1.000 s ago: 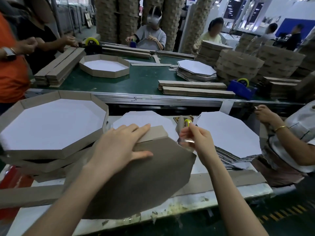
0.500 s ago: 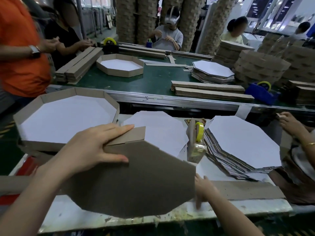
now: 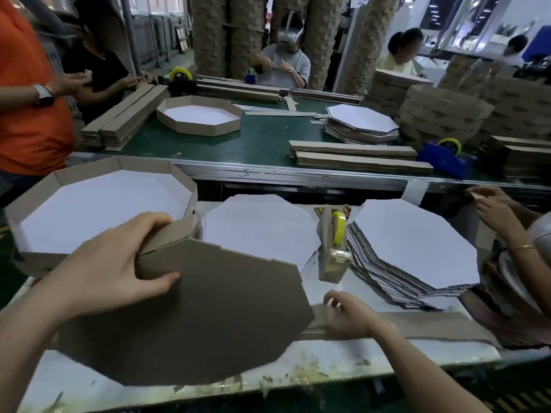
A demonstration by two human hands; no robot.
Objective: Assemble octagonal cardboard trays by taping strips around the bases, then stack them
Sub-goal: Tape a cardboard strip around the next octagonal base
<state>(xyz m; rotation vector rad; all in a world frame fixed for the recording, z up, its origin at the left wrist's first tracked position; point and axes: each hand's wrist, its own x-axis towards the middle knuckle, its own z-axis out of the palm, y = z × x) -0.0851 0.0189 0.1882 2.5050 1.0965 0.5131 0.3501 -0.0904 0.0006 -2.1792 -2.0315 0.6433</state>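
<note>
near edge: white worktable (image 3: 387,357), tape scraps stuck along its lip. right hand (image 3: 354,318) sits on a long cardboard strip (image 3: 432,324) lying flat along the near side of the table. its fingers curl down onto the strip's left end and the thumb is raised. the hand is just right of the octagonal base (image 3: 208,317). the base is tilted, brown side toward the camera, covering the near-left part of the table. left hand (image 3: 113,263) grips the base's far-left corner, thumb pressed on the brown face, fingers wrapped over a short folded strip section (image 3: 176,231) standing along that edge. cannot tell whether this section joins the long strip; the base hides it. behind the base, centre: loose pile of white octagons (image 3: 262,231). just right of it is a tape dispenser (image 3: 334,248) with a yellow roll, then a fanned stack of white octagons (image 3: 417,242). far left on the table: stack of finished trays (image 3: 89,169), white floor up. right edge: another person's hands (image 3: 492,210), gold bangle on one wrist. further back, green conveyor (image 3: 262,144) carries one finished tray (image 3: 198,131), strip bundles (image 3: 357,158) and a blue tape dispenser (image 3: 444,158). beyond it are seated workers and tall cardboard columns.
</note>
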